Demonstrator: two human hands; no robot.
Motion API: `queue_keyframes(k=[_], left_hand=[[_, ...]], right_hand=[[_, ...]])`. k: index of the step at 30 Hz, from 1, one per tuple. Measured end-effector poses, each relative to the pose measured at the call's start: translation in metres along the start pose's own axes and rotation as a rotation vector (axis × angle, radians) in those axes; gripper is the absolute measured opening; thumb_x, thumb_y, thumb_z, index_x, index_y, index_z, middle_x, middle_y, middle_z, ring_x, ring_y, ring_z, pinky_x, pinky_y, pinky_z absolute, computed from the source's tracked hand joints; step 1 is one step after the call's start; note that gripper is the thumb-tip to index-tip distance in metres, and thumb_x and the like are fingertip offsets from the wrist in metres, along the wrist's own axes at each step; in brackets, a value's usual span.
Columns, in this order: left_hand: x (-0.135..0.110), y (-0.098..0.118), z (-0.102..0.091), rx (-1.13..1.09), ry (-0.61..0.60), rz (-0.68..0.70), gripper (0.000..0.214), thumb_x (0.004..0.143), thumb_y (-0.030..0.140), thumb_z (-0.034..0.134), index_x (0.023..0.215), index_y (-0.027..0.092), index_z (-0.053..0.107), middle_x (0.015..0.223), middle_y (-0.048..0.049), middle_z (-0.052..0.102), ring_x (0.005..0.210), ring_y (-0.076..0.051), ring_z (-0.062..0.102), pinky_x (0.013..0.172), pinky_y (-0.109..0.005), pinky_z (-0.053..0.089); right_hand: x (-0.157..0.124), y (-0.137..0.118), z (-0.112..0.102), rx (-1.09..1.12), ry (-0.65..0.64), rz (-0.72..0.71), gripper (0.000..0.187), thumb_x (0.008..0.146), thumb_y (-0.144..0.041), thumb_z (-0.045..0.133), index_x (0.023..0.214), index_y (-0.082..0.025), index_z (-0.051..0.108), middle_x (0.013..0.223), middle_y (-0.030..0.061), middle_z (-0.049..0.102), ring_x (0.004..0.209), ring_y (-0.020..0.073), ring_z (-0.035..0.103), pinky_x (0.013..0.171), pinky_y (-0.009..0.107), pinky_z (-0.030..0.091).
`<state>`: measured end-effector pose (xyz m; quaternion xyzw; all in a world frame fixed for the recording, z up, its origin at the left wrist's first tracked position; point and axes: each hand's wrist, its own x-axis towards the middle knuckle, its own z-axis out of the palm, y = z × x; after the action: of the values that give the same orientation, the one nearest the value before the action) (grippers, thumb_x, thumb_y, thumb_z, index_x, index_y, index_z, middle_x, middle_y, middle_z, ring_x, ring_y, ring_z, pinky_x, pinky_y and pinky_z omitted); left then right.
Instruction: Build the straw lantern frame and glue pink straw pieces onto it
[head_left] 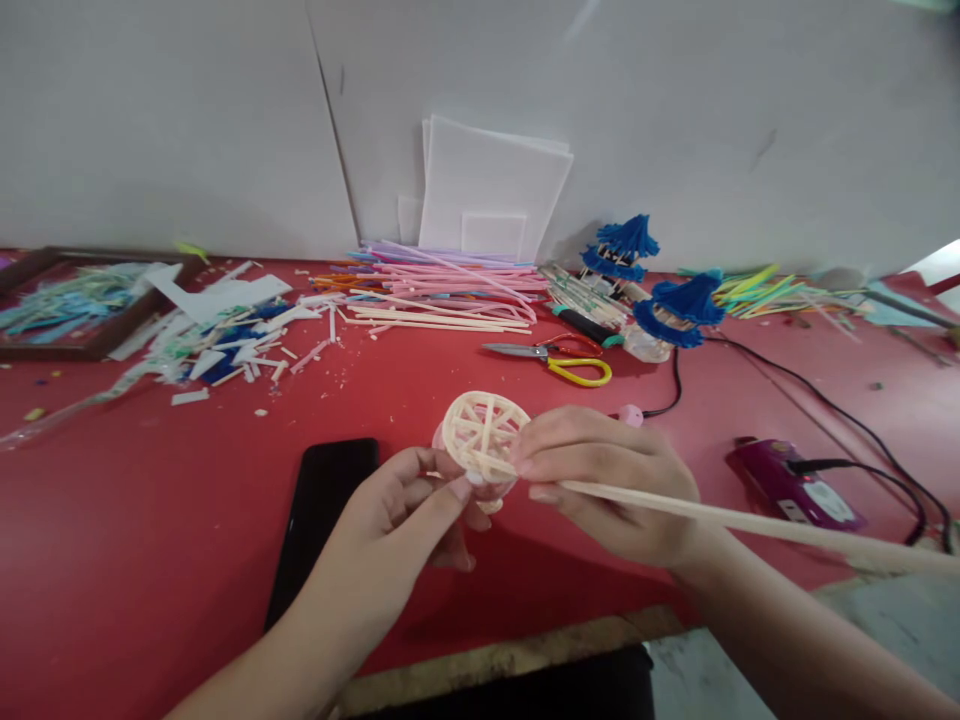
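My left hand [409, 510] is closed round a small round woven piece of cream strips [480, 428], with spokes like a wheel, and holds it up over the red table [150, 520]. My right hand [600, 480] pinches a long cream strip [750, 520] where it meets the woven piece. The strip runs out to the right, past my right forearm. A bit of pink shows under the woven piece, between my fingers.
A black phone [322, 520] lies left of my left hand. Scissors with yellow and red handles [555, 358], coloured strips [450, 285], blue tassel pieces [679, 305], white sheets [487, 190] and a purple device with a black cable [787, 485] lie beyond. Scraps and a brown tray [45, 345] lie at left.
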<state>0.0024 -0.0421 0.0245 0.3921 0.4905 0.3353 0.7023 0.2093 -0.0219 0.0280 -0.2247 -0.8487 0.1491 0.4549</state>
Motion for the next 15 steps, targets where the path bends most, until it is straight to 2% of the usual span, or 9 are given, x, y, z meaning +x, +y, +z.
queue_keyframes(k=[4,7,9,11,15], left_hand=[[0.001,-0.001,0.002,-0.161,0.052,-0.080,0.034,0.072,0.046,0.074,0.080,0.014,0.064,0.075,-0.0015,0.065,0.056,-0.008,0.052,0.051,-0.023,0.056],[0.004,0.001,0.000,-0.157,0.174,0.041,0.031,0.069,0.042,0.078,0.080,0.017,0.064,0.069,0.0030,0.059,0.056,-0.008,0.051,0.049,-0.020,0.054],[0.007,0.005,-0.002,-0.090,0.218,0.136,0.030,0.069,0.039,0.079,0.085,0.018,0.063,0.073,0.0031,0.061,0.060,-0.009,0.055,0.050,-0.018,0.053],[0.011,0.008,-0.003,-0.031,0.215,0.151,0.032,0.070,0.039,0.077,0.089,0.018,0.063,0.080,0.0013,0.065,0.062,-0.009,0.058,0.052,-0.019,0.053],[0.016,0.013,-0.003,-0.025,0.207,0.086,0.034,0.071,0.038,0.075,0.094,0.016,0.063,0.084,-0.0008,0.067,0.063,-0.008,0.057,0.056,-0.018,0.050]], right_hand=[[-0.003,0.002,0.007,-0.012,0.016,-0.007,0.018,0.084,-0.008,0.065,0.101,-0.015,0.068,0.092,0.0112,0.073,0.089,0.0184,0.070,0.084,0.036,0.059],[-0.004,0.003,0.009,0.003,0.024,0.004,0.019,0.085,-0.007,0.064,0.102,-0.015,0.068,0.093,0.0115,0.073,0.090,0.0184,0.070,0.084,0.036,0.060],[-0.003,0.002,0.008,0.005,0.031,0.021,0.019,0.085,-0.006,0.062,0.100,-0.014,0.068,0.093,0.0121,0.074,0.091,0.0182,0.070,0.086,0.035,0.059],[-0.002,0.002,0.007,-0.007,0.035,0.024,0.018,0.085,-0.005,0.062,0.099,-0.013,0.068,0.093,0.0124,0.074,0.092,0.0180,0.070,0.087,0.034,0.059],[-0.001,0.003,0.008,-0.041,0.029,-0.003,0.017,0.087,-0.009,0.061,0.101,-0.015,0.068,0.094,0.0118,0.074,0.089,0.0178,0.071,0.082,0.033,0.060]])
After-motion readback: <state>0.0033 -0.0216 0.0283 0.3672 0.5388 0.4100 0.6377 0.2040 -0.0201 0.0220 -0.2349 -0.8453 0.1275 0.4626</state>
